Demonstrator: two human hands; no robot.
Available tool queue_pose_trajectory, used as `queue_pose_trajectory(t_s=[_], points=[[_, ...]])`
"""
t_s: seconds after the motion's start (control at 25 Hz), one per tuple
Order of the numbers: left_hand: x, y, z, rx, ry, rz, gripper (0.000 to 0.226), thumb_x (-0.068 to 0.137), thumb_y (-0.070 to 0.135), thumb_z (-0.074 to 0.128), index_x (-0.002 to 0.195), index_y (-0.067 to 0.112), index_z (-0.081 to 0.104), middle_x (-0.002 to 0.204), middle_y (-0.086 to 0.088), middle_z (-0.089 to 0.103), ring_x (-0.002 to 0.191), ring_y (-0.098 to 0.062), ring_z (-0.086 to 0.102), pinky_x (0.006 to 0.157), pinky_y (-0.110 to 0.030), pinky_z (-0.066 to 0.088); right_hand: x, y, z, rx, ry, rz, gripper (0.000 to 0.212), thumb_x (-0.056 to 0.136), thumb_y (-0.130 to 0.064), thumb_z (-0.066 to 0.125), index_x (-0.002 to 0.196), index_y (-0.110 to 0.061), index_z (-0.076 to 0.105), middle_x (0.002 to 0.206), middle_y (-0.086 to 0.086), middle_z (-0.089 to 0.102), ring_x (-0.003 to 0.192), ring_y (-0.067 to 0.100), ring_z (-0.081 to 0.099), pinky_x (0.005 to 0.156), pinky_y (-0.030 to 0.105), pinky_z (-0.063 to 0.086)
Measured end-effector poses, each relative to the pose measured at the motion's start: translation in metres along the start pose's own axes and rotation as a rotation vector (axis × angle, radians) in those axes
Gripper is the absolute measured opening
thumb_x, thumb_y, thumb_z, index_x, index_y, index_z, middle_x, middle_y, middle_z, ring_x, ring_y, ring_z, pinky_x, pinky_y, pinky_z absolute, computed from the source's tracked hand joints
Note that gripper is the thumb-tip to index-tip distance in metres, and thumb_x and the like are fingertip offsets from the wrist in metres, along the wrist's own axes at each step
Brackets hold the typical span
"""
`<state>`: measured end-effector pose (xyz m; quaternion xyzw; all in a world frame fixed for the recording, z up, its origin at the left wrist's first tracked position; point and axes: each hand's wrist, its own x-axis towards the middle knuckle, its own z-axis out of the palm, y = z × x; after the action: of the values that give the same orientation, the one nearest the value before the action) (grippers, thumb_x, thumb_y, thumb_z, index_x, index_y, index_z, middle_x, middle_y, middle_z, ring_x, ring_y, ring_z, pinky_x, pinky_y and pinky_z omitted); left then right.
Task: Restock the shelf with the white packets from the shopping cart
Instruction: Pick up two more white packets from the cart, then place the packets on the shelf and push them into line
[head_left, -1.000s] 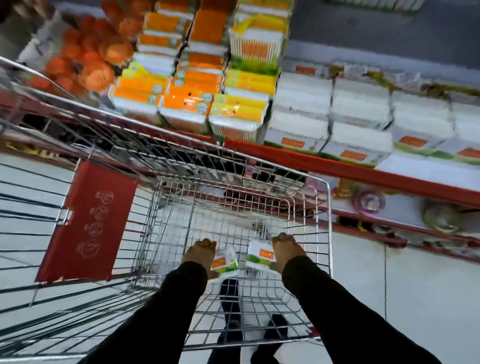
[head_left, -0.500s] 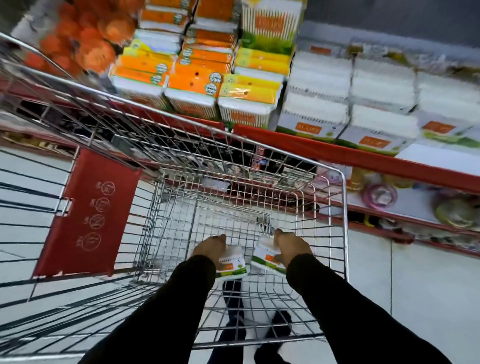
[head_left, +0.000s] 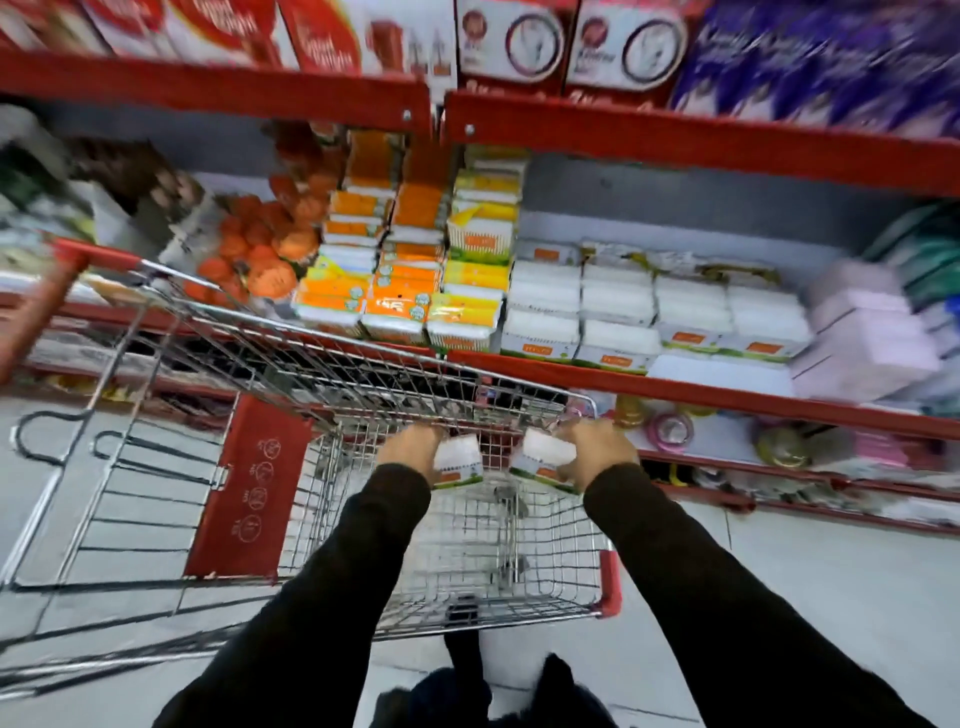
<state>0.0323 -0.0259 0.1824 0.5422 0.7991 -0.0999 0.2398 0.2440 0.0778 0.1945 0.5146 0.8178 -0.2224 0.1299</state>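
Note:
My left hand (head_left: 408, 447) grips a white packet (head_left: 457, 460) with an orange and green label. My right hand (head_left: 597, 449) grips a second white packet (head_left: 543, 457) of the same kind. Both packets hang above the wire shopping cart (head_left: 467, 551), near its far rim. Ahead, on the red-edged shelf (head_left: 675, 387), stand stacks of matching white packets (head_left: 618, 312). A bare white patch of shelf (head_left: 722, 371) lies in front of the right-hand stacks.
Orange and yellow packets (head_left: 395, 280) fill the shelf left of the white ones; pink packs (head_left: 862, 332) sit to the right. A red shelf edge (head_left: 675, 140) overhangs above. The cart's red flap (head_left: 249, 488) and handle (head_left: 41, 306) are to the left. Lower shelves hold small goods.
Both hands have lifted the two packets from the cart's bottom up to its far rim. The view has tilted up, showing the upper shelves.

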Motion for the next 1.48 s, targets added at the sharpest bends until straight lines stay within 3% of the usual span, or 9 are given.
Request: queue_pose_trajectory(t_s=[0.24,0.48,0.8,1.12,1.36,1.48], points=[[0.000,0.071,-0.064,0.047,0.118,0.151,0.048,0.086,0.022,0.073,0.132,0.022,0.058,0.131,-0.005,0.059,0.119,-0.027,0.059,0.097,-0.038,0.053,-0.025,0.059,-0.072,0.033,0.161,0.105,0.051,0.071,-0.021,0.083,0.119,-0.029,0.067,0.118,0.005,0.070,0.109,0.026,0.066,0.090,0.036,0.055],[0.020,0.189,-0.105,0.070,0.217,0.297,0.054,0.086,0.022,0.073,0.137,0.022,0.054,0.135,-0.007,0.051,0.123,-0.028,0.055,0.100,-0.038,0.049,-0.016,0.158,-0.134,-0.085,0.277,0.143,0.056,0.071,-0.021,0.084,0.123,-0.026,0.065,0.126,0.005,0.062,0.117,0.025,0.059,0.098,0.034,0.051],[0.065,0.308,-0.117,0.074,0.238,0.304,0.054,0.086,0.014,0.071,0.137,0.014,0.052,0.137,-0.009,0.049,0.126,-0.028,0.053,0.100,-0.041,0.052,0.025,0.248,-0.176,-0.154,0.301,0.119,0.055,0.073,-0.024,0.084,0.125,-0.026,0.064,0.125,0.004,0.060,0.116,0.026,0.061,0.093,0.037,0.054],[0.105,0.343,-0.105,0.152,0.305,0.195,0.045,0.081,-0.009,0.064,0.125,0.003,0.058,0.123,-0.013,0.055,0.111,-0.029,0.061,0.089,-0.040,0.059,0.057,0.270,-0.162,-0.204,0.257,0.059,0.049,0.077,-0.020,0.081,0.124,-0.023,0.065,0.121,0.006,0.061,0.110,0.028,0.063,0.089,0.040,0.057],[0.118,0.344,-0.080,0.146,0.255,0.188,0.049,0.085,-0.012,0.059,0.130,0.004,0.053,0.132,-0.014,0.048,0.121,-0.029,0.054,0.089,-0.038,0.058,0.070,0.267,-0.138,-0.292,0.296,0.015,0.043,0.078,-0.011,0.077,0.119,-0.022,0.067,0.112,0.003,0.064,0.105,0.026,0.064,0.083,0.039,0.060],[0.121,0.340,-0.075,0.114,0.287,0.206,0.053,0.085,-0.010,0.059,0.135,0.008,0.051,0.138,-0.012,0.045,0.122,-0.028,0.054,0.090,-0.039,0.058,0.071,0.270,-0.132,-0.254,0.311,-0.033,0.045,0.079,-0.010,0.075,0.121,-0.021,0.064,0.119,0.003,0.063,0.111,0.025,0.060,0.086,0.039,0.058]])
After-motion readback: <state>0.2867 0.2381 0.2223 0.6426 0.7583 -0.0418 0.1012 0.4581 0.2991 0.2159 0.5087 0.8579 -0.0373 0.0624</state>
